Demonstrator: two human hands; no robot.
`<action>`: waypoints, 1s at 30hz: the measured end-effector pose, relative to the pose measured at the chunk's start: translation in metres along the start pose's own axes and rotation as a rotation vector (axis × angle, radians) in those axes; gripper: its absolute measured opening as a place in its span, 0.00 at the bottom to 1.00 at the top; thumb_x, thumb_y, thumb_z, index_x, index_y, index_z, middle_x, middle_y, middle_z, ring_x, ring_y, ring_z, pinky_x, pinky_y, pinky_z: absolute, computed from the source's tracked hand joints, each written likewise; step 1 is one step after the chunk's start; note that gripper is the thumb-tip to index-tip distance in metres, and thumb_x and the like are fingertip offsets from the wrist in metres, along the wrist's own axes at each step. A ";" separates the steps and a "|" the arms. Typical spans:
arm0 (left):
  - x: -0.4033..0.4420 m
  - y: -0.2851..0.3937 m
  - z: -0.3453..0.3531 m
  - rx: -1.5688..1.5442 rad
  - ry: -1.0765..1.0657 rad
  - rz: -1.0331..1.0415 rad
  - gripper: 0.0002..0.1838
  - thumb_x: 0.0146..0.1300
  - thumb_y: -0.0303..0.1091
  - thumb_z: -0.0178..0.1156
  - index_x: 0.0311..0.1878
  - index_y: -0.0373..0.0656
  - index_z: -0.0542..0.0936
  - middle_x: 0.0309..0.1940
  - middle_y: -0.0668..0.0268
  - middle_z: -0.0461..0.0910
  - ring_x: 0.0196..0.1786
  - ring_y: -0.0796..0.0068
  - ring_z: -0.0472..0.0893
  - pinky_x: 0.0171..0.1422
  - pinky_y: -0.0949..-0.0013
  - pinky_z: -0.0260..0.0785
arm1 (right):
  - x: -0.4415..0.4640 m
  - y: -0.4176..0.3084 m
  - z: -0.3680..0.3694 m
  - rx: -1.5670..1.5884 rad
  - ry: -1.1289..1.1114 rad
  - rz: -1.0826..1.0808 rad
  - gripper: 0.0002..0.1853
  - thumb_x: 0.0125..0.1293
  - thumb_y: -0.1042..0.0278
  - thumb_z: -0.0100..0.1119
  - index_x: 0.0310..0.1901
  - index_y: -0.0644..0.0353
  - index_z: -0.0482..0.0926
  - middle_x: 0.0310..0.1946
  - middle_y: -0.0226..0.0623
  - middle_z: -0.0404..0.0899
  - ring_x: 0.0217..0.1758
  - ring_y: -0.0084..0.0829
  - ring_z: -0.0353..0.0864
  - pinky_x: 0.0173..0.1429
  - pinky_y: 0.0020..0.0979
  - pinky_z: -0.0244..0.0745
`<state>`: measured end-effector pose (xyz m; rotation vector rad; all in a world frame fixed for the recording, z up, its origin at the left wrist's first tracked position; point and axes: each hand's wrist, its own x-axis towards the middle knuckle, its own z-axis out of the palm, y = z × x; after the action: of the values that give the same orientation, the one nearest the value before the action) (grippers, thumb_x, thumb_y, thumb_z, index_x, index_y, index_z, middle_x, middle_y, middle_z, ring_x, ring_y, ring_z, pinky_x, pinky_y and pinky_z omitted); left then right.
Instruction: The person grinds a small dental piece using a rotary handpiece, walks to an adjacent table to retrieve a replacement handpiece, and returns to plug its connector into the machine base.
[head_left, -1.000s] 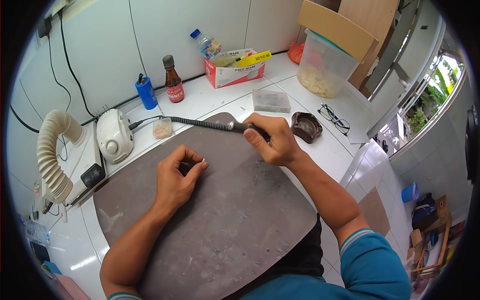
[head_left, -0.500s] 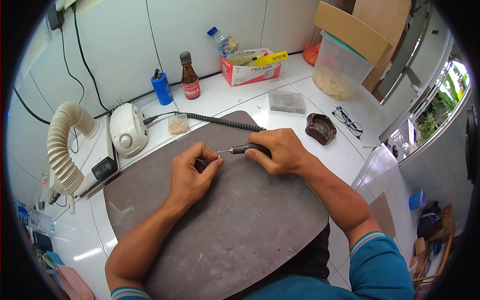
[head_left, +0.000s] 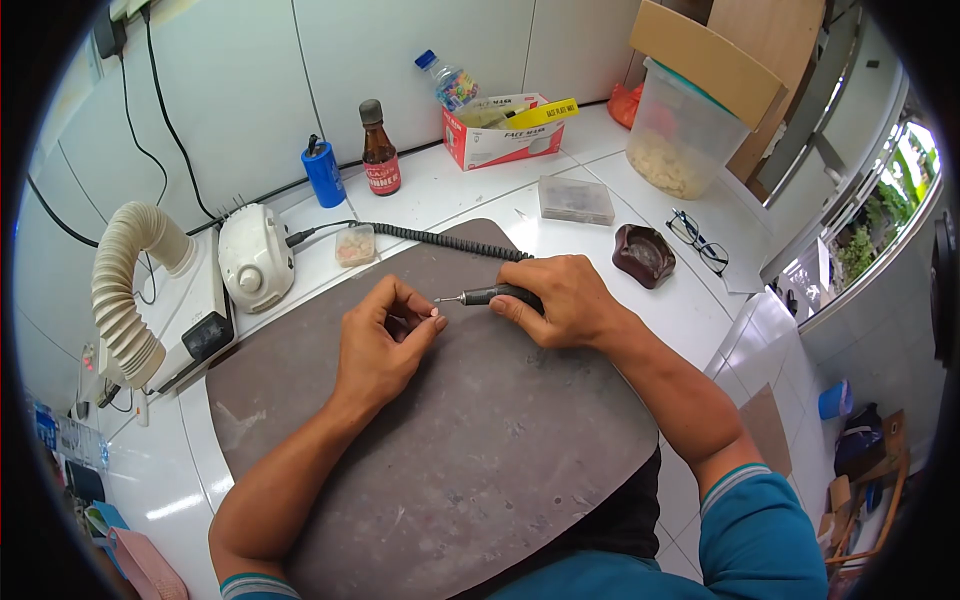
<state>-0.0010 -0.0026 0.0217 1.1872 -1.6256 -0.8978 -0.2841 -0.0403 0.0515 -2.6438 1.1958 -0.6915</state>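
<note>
My right hand (head_left: pixel 560 300) is wrapped round the black grip of a rotary tool handpiece (head_left: pixel 480 297). Its thin metal bit (head_left: pixel 447 300) points left, at the fingertips of my left hand (head_left: pixel 385 340). Between thumb and forefinger, that hand pinches a tiny whitish piece (head_left: pixel 435 312), mostly covered by the fingers. The bit's end is very close to the piece; whether they touch I cannot tell. A coiled black cord (head_left: pixel 440 240) runs from behind my right hand to the white control unit (head_left: pixel 256 262). Both hands are over a grey-brown mat (head_left: pixel 480 430).
Left stands a ribbed suction hose (head_left: pixel 125 290). Along the back are a small box of pinkish bits (head_left: pixel 355 246), a blue cylinder (head_left: pixel 323 175), a brown bottle (head_left: pixel 380 150) and a face mask box (head_left: pixel 500 140). A clear case (head_left: pixel 575 202), dark ashtray (head_left: pixel 642 256) and eyeglasses (head_left: pixel 698 242) lie right.
My left fingers have shifted slightly, and a little more of the whitish piece shows. My right hand and the handpiece stay almost in the same place.
</note>
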 end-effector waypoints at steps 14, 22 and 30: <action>0.002 -0.003 -0.002 0.016 -0.011 -0.046 0.09 0.74 0.24 0.77 0.48 0.40 0.84 0.40 0.71 0.88 0.41 0.87 0.84 0.46 0.78 0.76 | 0.000 0.001 0.001 0.021 0.001 0.010 0.20 0.79 0.44 0.69 0.42 0.55 0.84 0.30 0.44 0.87 0.37 0.53 0.88 0.42 0.53 0.76; 0.003 -0.003 -0.001 -0.016 -0.004 -0.060 0.07 0.77 0.26 0.75 0.49 0.39 0.84 0.41 0.71 0.89 0.41 0.87 0.85 0.46 0.79 0.76 | 0.000 0.001 0.000 0.013 0.006 0.009 0.17 0.78 0.48 0.70 0.43 0.55 0.86 0.29 0.43 0.87 0.35 0.51 0.87 0.40 0.50 0.76; 0.001 -0.002 -0.001 -0.048 -0.025 -0.064 0.08 0.78 0.26 0.75 0.50 0.40 0.83 0.40 0.72 0.88 0.41 0.87 0.84 0.46 0.80 0.76 | -0.001 0.001 -0.001 0.029 -0.003 0.027 0.20 0.79 0.45 0.70 0.42 0.56 0.84 0.29 0.44 0.87 0.36 0.53 0.88 0.41 0.53 0.77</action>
<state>0.0000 -0.0045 0.0209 1.2048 -1.5850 -0.9899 -0.2862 -0.0403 0.0513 -2.5990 1.2086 -0.6948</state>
